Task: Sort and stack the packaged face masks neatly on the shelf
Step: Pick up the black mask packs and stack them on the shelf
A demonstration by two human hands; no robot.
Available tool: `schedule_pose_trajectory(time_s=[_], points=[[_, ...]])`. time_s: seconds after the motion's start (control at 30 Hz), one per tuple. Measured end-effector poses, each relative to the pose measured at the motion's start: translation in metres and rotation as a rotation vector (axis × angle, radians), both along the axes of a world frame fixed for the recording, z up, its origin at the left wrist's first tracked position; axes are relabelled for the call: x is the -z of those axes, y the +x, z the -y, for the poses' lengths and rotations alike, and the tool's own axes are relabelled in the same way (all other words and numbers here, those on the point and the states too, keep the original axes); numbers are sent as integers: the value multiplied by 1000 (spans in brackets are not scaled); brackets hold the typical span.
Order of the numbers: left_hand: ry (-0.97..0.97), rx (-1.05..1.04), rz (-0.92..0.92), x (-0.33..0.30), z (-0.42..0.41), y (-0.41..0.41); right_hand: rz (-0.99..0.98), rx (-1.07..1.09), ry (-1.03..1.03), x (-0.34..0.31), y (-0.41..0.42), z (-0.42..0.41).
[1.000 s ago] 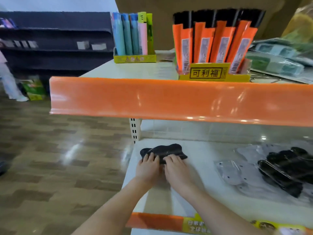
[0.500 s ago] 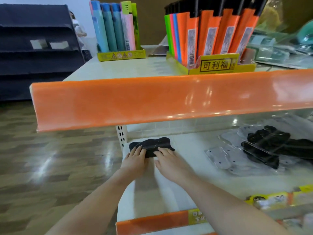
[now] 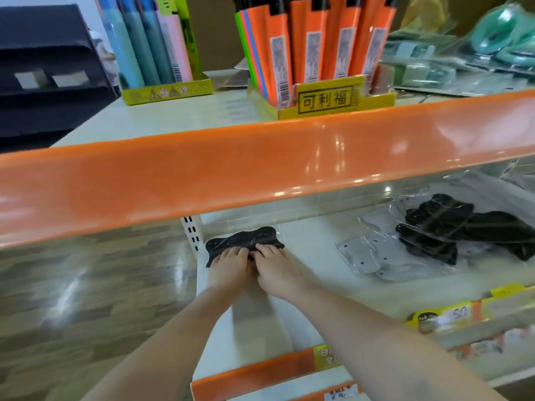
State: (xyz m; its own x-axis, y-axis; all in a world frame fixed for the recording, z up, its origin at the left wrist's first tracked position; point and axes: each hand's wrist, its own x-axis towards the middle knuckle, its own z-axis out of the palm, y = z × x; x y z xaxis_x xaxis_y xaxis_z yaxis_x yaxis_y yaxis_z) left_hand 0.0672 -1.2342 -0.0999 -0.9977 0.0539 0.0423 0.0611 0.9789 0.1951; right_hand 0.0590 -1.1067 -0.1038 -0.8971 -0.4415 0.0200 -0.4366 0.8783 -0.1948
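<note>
- Black mask pack (image 3: 243, 241), lower centre, in clear glossy wrap.
- Black masks pile (image 3: 463, 227), right, on clear film with dark dots.
- Orange shelf edge strip (image 3: 260, 169) across the middle.
- White shelf (image 3: 318, 250).
- Orange lighters (image 3: 318, 44) in a yellow box (image 3: 333, 102), top centre.
- Blue and pink lighters (image 3: 144, 41), upper left.

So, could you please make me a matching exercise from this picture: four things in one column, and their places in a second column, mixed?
Things:
1. black mask pack
2. loose pile of mask packs
3. orange lighters box
4. blue and pink lighters box

Places:
A. upper shelf, left
B. lower shelf, right side
C. lower shelf, left end, under the left hand and right hand
D. upper shelf, middle, in a yellow tray with black characters

Pairs: 1-C, 2-B, 3-D, 4-A
</note>
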Motion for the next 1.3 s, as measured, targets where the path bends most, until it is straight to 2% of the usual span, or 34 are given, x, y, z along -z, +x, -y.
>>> schedule_pose_trajectory(time_s=[0.13,0.23,0.4,0.57,0.77,1.0,1.13,1.3], points=[[16,-31,-111,-13,-35,3,-36,-22,-96,-13,0,-28],[83,45,-197,-28,-77,5,-146,22,-143,-19,7,-74],[200,155,-173,-30,-151,7,-195,177,-165,-21,16,-166],[151,253,-120,-23,-221,8,-280,306,-222,-22,28,-245],[212,396,-131,-20,-295,2,-402,392,-253,-22,27,-315],[248,363,-118,-12,-349,-2,-360,421,-167,-7,18,-364],[256,358,-221,-1,-360,2,-304,394,-155,11,14,-375],[148,315,-215,14,-362,9,-424,396,-154,23,15,-373]])
